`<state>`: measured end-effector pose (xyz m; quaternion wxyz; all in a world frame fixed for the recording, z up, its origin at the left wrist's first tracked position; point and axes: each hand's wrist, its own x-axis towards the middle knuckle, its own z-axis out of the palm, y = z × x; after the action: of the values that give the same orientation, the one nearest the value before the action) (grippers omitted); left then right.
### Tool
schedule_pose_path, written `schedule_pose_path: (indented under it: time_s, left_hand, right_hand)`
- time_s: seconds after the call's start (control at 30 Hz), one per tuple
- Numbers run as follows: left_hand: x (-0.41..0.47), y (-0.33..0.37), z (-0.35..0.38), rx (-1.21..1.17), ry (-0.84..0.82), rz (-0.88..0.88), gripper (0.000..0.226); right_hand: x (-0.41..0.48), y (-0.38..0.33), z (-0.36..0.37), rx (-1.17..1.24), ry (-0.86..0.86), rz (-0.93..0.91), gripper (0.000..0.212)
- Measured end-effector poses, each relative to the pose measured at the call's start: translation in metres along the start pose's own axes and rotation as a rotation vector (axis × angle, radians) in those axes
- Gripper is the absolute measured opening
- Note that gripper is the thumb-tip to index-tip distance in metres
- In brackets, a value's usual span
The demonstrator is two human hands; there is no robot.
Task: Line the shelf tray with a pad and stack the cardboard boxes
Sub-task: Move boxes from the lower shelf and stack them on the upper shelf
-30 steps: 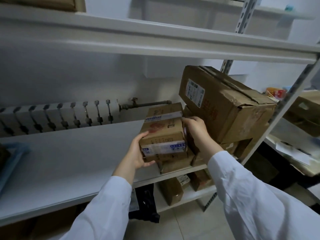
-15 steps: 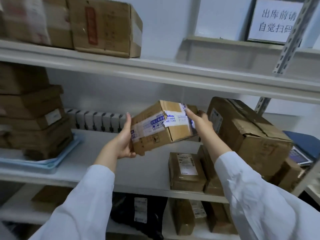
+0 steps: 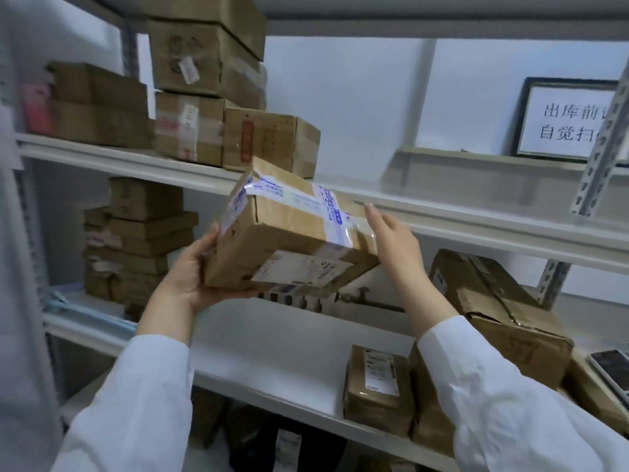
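A taped cardboard box (image 3: 289, 247) with white labels is held tilted in the air, its top just in front of the upper shelf's edge (image 3: 442, 216). My left hand (image 3: 190, 274) grips its lower left end, thumb up the side and fingers underneath. My right hand (image 3: 391, 240) presses flat against its right end with straight fingers. At the left of the middle shelf, a blue tray (image 3: 68, 301) carries a stack of several boxes (image 3: 136, 243). No pad can be made out under the stack.
More boxes (image 3: 269, 141) stand stacked on the upper shelf, left of the held box. A large dented box (image 3: 493, 311) and a small flat parcel (image 3: 377, 379) sit at the right of the middle shelf (image 3: 272, 342). A framed sign (image 3: 571, 120) leans on the wall.
Both hands lifted the box off the pile at the right, then carried it up and left until it reached the upper shelf's edge. The view swung left, showing the tray's stack.
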<state>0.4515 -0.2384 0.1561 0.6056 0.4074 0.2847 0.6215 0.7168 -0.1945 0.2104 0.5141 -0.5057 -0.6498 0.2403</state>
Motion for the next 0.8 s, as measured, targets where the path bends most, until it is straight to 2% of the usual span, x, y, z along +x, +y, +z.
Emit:
schedule_pose_path:
  time_s: [0.07, 0.13, 0.2, 0.23, 0.3, 0.37, 0.43, 0.5, 0.6, 0.7, 0.8]
  left_hand:
    - [-0.004, 0.016, -0.004, -0.02, 0.035, 0.012, 0.073]
    - [-0.005, 0.035, -0.008, -0.066, -0.018, 0.023, 0.073]
    - [0.0, 0.047, -0.011, -0.203, -0.241, -0.011, 0.068]
    - [0.007, 0.049, -0.02, -0.287, -0.304, -0.082, 0.071]
    - [0.011, 0.072, -0.02, -0.303, -0.433, -0.162, 0.078]
    - [0.019, 0.084, -0.009, -0.227, -0.438, -0.051, 0.068]
    - [0.029, 0.102, 0.002, -0.194, -0.564, 0.043, 0.064]
    - [0.036, 0.121, 0.019, -0.143, -0.556, 0.196, 0.056]
    - [0.038, 0.139, 0.056, 0.126, -0.487, 0.413, 0.072]
    - [0.05, 0.153, 0.073, 0.185, -0.445, 0.523, 0.091]
    - [0.06, 0.163, 0.085, 0.265, -0.376, 0.608, 0.098]
  right_hand:
    - [-0.002, -0.018, 0.0, -0.002, 0.044, -0.105, 0.053]
    - [-0.002, -0.035, 0.001, 0.024, 0.086, -0.197, 0.051]
    - [0.002, -0.051, 0.002, 0.098, 0.128, -0.298, 0.047]
    - [0.003, -0.058, 0.002, 0.134, 0.15, -0.342, 0.045]
    - [0.007, -0.073, 0.003, 0.203, 0.195, -0.395, 0.043]
    - [0.012, -0.087, 0.004, 0.289, 0.25, -0.435, 0.041]
    - [0.017, -0.1, 0.004, 0.345, 0.322, -0.462, 0.039]
    - [0.023, -0.113, 0.005, 0.349, 0.38, -0.473, 0.039]
    - [0.035, -0.126, 0.011, 0.318, 0.37, -0.463, 0.045]
    - [0.038, -0.134, 0.023, 0.425, 0.293, -0.502, 0.067]
    - [0.044, -0.137, 0.032, 0.442, 0.208, -0.583, 0.077]
